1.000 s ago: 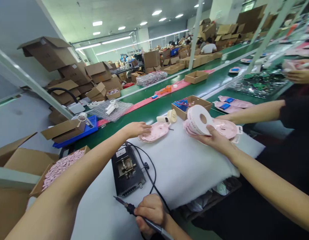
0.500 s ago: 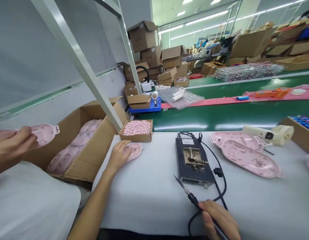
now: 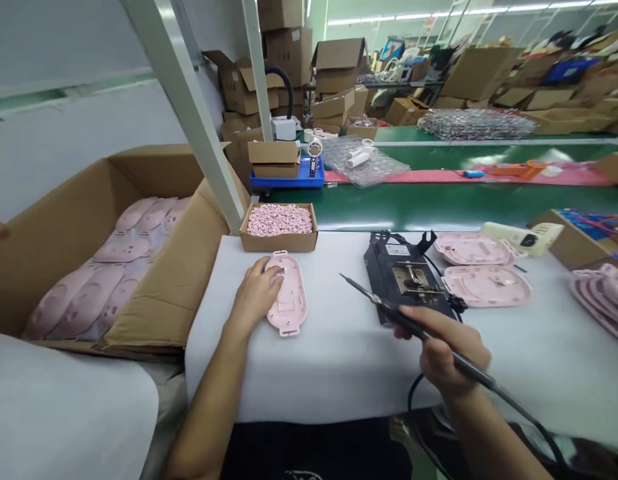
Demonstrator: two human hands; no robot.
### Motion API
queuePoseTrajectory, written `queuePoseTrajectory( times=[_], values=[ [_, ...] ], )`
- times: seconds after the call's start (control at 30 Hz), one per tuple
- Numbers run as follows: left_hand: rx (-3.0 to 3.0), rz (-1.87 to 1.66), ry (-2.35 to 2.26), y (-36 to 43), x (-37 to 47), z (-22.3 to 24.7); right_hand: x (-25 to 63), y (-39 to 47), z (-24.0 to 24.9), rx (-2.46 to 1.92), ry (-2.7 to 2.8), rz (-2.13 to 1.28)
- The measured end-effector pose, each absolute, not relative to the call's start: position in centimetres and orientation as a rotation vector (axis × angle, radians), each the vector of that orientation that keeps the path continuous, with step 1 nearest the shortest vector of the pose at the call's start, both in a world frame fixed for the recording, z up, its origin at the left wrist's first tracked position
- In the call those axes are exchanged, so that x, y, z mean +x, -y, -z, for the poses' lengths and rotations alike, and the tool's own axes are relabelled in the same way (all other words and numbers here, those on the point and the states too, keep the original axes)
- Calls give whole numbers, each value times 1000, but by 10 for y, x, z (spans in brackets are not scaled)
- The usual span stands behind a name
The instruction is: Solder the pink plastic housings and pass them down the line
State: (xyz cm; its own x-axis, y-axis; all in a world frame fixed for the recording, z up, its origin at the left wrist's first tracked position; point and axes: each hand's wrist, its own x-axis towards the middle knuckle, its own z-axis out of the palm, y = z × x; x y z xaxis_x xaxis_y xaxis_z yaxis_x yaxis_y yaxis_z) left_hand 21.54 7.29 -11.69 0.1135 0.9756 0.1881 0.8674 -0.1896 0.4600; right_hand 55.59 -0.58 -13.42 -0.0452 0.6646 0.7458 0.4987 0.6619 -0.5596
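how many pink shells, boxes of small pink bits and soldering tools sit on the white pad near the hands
pink shells: 3, one under the left hand, two right of the station
box of pink bits: 1
soldering iron: 1
soldering station: 1
total: 6

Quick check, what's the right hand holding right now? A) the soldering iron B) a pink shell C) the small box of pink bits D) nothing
A: the right hand grips the soldering iron by its handle, tip raised above the white pad and pointing toward the pink shell on which the left hand rests.
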Motion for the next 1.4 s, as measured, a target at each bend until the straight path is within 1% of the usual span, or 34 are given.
queuePoseTrajectory(
  times=[0.07, 0.17, 0.3, 0.4, 0.5, 0.7, 0.8, 0.9, 1.4],
  values=[
    [2131, -675, -1753, -78, 218, 123, 545, -11, 120, -952, 1790, -227],
    [2107, -686, -1638, -59, 228, 132, 523, -26, 112, -948, 1861, -257],
    [2051, -742, -1566, -32, 241, 142, 498, -31, 135, -849, 1782, -251],
    [2028, -769, -1540, -33, 244, 144, 490, -29, 159, -812, 1685, -246],
    [1993, -744, -1536, -40, 247, 142, 489, -28, 172, -789, 1627, -224],
    [1973, -785, -1558, -44, 256, 141, 486, -30, 172, -737, 1590, -209],
    [2011, -802, -1491, -45, 256, 142, 484, -31, 173, -704, 1546, -206],
    [2057, -795, -1412, -45, 253, 143, 485, -31, 175, -704, 1513, -275],
    [2070, -804, -1419, -47, 256, 144, 505, -20, 183, -813, 1735, -378]
  ],
)
